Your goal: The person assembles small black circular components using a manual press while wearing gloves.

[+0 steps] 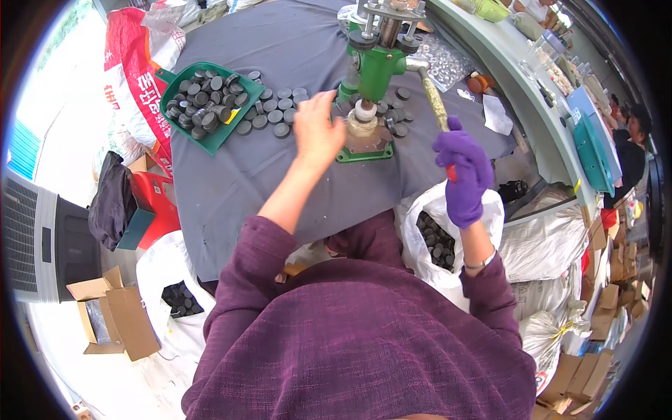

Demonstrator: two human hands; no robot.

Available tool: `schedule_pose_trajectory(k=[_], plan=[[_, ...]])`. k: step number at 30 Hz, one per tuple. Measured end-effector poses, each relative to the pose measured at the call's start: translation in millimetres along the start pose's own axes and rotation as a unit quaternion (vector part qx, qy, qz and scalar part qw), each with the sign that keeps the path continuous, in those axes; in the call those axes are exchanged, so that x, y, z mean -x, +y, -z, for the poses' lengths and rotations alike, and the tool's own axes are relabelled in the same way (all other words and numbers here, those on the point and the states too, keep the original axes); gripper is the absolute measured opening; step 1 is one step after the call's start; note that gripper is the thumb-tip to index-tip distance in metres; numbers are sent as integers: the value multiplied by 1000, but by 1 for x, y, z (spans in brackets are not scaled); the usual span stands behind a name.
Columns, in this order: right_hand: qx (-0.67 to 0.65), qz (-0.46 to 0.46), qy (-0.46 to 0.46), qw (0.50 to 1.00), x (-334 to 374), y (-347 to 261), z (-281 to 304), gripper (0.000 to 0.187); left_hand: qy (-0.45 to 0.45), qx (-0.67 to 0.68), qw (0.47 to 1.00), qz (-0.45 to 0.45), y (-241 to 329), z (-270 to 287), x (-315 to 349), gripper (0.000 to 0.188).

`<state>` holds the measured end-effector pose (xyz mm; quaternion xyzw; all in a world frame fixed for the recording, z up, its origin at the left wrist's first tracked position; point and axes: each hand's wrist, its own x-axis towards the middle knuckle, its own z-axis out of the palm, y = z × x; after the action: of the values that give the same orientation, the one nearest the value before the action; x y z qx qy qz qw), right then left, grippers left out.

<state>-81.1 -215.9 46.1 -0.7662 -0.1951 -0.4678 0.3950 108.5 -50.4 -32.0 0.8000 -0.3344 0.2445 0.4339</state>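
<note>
My right hand (463,171), in a purple glove, is wrapped round the lever (435,101) of a green hand press (376,73). A bit of red shows below its fingers. My bare left hand (316,133) is just left of the press, its thumb apart from its loosely bent fingers, and I see nothing held in it. At the press's foot, a pale round die (362,127) stands on a metal base, under the ram. Loose dark round discs (281,130) lie left of my left hand, and more discs (400,114) lie behind and right of the die.
A green dustpan-shaped scoop (213,143) heaped with dark discs rests at the left of the grey-covered table (231,203). White sacks of dark parts stand below, one (493,210) by my right forearm, another (155,269) at left. Small clear pieces (448,63) lie behind the lever.
</note>
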Motion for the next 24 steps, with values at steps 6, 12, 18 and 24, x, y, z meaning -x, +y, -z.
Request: schedule_pose_trajectory(k=[6,12,18,24], plan=[[-35,-85,10,996,-5,-10,-6,28,-131,-304,943,45,-55,29,13,40],[-41,-120,34,991,-41,-34,0,30,-130,-319,938,-29,-51,35,20,41],[-114,-140,25,983,-120,-27,11,35,-103,-248,962,-45,-54,30,15,35],[-151,-172,30,973,-146,-21,13,39,-63,-160,985,4,-54,20,14,33]])
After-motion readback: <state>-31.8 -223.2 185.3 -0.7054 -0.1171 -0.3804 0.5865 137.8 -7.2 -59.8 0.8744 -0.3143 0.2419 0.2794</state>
